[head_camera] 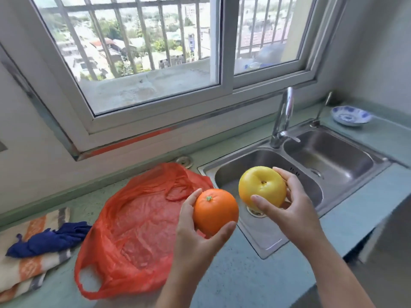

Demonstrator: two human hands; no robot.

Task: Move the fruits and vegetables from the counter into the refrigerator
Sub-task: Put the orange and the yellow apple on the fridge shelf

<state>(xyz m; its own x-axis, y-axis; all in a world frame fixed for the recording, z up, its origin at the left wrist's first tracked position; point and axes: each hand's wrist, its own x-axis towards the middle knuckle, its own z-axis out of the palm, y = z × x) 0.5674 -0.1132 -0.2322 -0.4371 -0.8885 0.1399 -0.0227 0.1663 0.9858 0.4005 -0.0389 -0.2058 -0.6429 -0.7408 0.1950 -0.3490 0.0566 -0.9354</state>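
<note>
Fruits, two: one orange (215,211) gripped by left hand (195,241), one yellow apple (262,188) gripped by right hand (293,210), beside one red bag (138,218).

There is only one view, from a camera worn on the person's head. It looks forward and down onto the green counter (244,274) from the person's standing place at the 6 o'clock edge. The lens is wide, so the window (155,52) at 12 o'clock and the lines of the counter appear bent. Nearest to the camera, just below it and a little toward 5 o'clock from the centre, are the left hand (195,241) holding an orange (215,211) and the right hand (295,214) holding a yellow fruit (262,188). Farther away are the double sink (329,158) at 3 o'clock and the red plastic bag (138,218) at 8 o'clock.
</note>
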